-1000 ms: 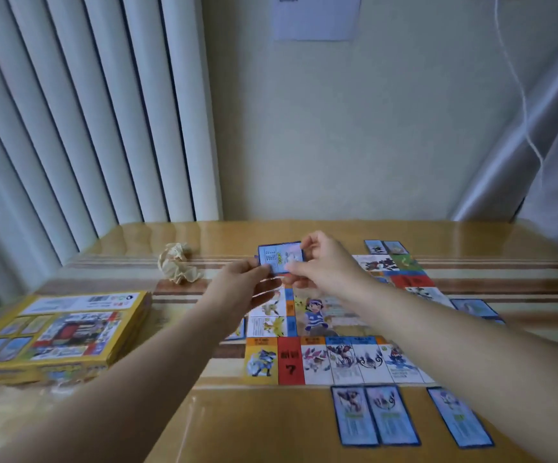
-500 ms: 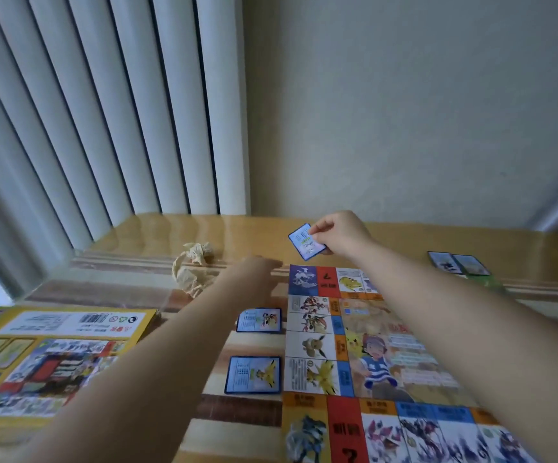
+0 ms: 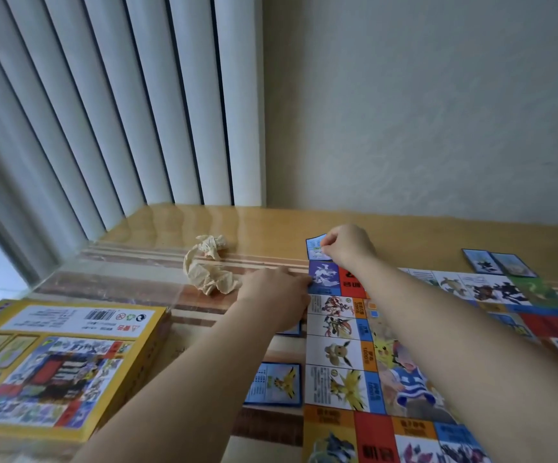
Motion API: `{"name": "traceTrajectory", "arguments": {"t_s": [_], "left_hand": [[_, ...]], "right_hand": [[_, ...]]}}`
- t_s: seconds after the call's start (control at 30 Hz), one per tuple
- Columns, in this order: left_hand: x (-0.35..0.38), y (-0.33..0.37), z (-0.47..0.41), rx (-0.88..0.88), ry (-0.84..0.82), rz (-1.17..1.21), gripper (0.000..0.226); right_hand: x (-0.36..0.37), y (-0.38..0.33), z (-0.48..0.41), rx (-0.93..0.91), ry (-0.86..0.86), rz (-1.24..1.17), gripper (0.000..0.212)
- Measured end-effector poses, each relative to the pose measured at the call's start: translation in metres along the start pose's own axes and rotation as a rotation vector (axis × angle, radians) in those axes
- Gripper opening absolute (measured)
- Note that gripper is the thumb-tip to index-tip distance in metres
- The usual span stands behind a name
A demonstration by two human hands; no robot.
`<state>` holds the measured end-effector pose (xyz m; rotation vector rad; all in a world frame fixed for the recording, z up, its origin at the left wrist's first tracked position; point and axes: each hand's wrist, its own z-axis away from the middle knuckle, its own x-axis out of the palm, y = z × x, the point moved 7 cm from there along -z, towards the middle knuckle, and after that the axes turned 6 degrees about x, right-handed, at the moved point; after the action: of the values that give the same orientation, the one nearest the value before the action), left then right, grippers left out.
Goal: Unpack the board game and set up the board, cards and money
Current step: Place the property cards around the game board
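One blue card (image 3: pixel 316 246), pinched by the right hand (image 3: pixel 347 250), is held at twelve o'clock just beyond the far-left corner square of the board (image 3: pixel 336 354), while the left hand (image 3: pixel 272 297), at nine o'clock of that corner, touches the board's edge, and I cannot tell whether it holds anything.

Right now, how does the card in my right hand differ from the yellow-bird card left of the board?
The held card is pinched by the right hand past the board's far left corner; the bird card lies flat, untouched, beside the board's left edge. The hand hides part of the held card; the bird card shows plainly. Both have blue borders.
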<state>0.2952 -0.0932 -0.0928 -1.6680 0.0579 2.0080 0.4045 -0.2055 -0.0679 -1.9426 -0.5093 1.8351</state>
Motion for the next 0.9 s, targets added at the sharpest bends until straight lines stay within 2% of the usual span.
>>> {"name": "traceTrajectory", "arguments": {"t_s": [0.13,0.23,0.3,0.37,0.47,0.57,0.73,0.9], "left_hand": [[-0.01,0.004,0.004,-0.007,0.001,-0.02,0.046],[-0.013,0.004,0.006,0.038,-0.046,-0.021,0.047],[-0.019,0.001,0.013,0.021,-0.065,0.087,0.048],[-0.037,-0.003,0.024,-0.047,-0.004,0.241,0.048],[-0.077,0.01,0.052,-0.132,0.171,0.329,0.049],[-0.103,0.06,0.089,-0.065,0.268,0.37,0.045],[-0.123,0.171,0.149,0.093,0.265,0.385,0.038],[-0.136,0.28,0.176,0.303,0.285,0.372,0.038]], "right_hand": [[-0.011,-0.008,0.007,-0.046,0.142,0.159,0.005],[-0.029,-0.012,0.018,-0.087,0.127,0.109,0.011],[-0.053,-0.017,0.033,-0.153,0.11,0.053,0.015],[-0.083,-0.019,0.058,-0.208,0.073,-0.004,0.016],[-0.124,-0.011,0.11,-0.251,0.008,-0.062,0.013],[-0.154,0.014,0.174,-0.253,-0.09,-0.017,0.012],[-0.19,0.086,0.277,-0.19,-0.289,0.272,0.011],[-0.222,0.177,0.351,-0.008,-0.413,0.448,0.019]]}}
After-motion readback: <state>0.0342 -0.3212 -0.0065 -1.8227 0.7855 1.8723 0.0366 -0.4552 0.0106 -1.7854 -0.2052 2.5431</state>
